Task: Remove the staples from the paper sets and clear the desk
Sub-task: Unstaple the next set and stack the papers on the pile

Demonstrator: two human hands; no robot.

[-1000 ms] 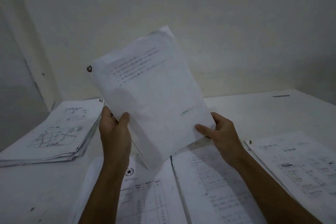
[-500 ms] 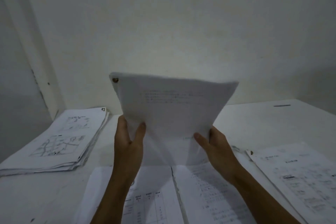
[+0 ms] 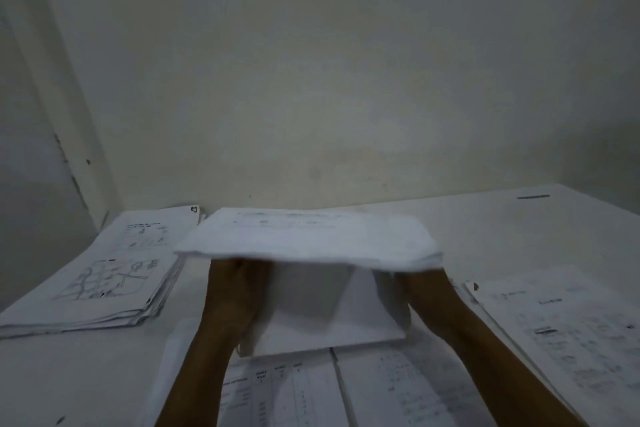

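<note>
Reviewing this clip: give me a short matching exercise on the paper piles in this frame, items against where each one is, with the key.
Items:
1. held paper set
2. stack with line drawings
3. printed sheets
4. open pages with tables

Places:
A. desk, far right
B. gripped in both hands, above the desk
C. desk, left
D. desk, under the forearms

Pairs: 1-B, 2-C, 3-A, 4-D

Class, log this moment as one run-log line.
left hand: holds paper set | right hand: holds same set | set: folded over, above desk | side stack: untouched
</note>
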